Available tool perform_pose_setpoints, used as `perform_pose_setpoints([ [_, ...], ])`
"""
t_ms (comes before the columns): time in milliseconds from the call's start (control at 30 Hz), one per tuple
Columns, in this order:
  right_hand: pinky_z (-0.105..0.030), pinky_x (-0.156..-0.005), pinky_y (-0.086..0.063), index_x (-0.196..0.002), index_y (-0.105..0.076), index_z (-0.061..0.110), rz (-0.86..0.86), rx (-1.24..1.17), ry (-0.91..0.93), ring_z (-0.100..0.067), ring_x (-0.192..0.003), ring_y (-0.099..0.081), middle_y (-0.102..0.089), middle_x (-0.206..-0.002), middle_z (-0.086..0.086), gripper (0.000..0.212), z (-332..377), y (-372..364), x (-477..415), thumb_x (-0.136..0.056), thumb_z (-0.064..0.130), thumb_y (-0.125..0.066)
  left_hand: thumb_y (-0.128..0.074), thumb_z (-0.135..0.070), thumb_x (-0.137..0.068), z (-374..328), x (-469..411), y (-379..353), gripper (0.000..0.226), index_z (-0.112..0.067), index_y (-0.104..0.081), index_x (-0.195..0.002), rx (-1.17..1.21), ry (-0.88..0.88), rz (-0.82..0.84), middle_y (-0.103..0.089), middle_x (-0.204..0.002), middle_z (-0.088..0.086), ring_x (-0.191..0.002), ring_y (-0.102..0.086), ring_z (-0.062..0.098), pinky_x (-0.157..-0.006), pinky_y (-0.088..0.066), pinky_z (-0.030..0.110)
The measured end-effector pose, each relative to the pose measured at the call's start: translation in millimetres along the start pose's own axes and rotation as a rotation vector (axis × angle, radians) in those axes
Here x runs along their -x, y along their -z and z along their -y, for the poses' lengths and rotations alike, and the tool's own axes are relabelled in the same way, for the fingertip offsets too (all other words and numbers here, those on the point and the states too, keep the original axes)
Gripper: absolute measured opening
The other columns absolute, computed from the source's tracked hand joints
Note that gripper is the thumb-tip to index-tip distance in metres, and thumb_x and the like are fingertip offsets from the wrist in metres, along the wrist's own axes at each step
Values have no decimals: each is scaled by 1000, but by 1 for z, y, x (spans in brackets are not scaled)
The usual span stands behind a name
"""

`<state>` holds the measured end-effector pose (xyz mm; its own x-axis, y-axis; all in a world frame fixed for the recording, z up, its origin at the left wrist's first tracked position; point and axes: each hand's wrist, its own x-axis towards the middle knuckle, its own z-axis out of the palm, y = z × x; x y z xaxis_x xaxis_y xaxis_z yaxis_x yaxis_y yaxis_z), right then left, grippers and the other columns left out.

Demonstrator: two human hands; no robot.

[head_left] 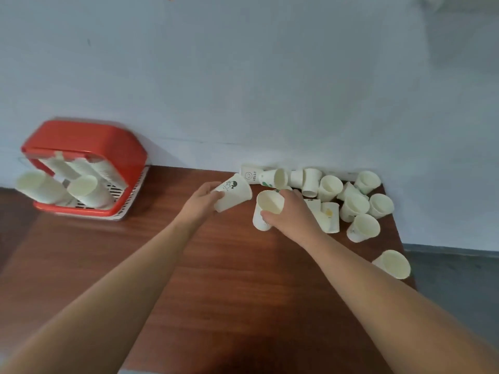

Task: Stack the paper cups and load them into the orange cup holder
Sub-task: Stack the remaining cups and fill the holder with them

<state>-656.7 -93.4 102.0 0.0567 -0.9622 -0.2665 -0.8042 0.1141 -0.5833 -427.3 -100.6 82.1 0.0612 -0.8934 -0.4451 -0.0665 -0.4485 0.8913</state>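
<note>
My left hand point(206, 197) grips a white paper cup with a dark print point(234, 192), tilted with its mouth pointing right. Just to its right, my right hand point(290, 214) holds another paper cup point(266, 209) upright, mouth toward me. Several loose paper cups point(353, 205) lie scattered at the table's back right corner, some upright, some on their sides. The orange cup holder point(89, 147) stands at the back left against the wall, with stacks of cups point(86, 191) leaning out of it.
The brown wooden table point(229, 279) ends at the right, where one cup point(395, 263) sits close to the edge over a grey floor. A pale wall runs behind everything. The holder rests on a white slatted tray point(129, 206).
</note>
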Motion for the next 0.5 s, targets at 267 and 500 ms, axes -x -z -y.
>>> perform_pose_setpoints([
  [267, -27, -85, -33, -143, -42, 12, 50, 16, 177, -22, -122, -49, -42, -136, -3, 72, 145, -60, -34, -84, 40, -73, -67, -6, -88, 4, 17, 137, 80, -40, -29, -150, -115, -75, 46, -67, -116, 10, -109, -65, 20, -92, -47, 29],
  [500, -29, -83, -43, -131, -53, 17, 138, 18, 271, -15, -103, -53, -48, -124, 1, 63, 250, -140, -53, -78, 43, -75, -69, -47, -86, 12, 9, 255, 59, -28, -43, -137, 37, -112, -110, -63, -122, 3, -113, -64, 20, -83, -53, 31],
])
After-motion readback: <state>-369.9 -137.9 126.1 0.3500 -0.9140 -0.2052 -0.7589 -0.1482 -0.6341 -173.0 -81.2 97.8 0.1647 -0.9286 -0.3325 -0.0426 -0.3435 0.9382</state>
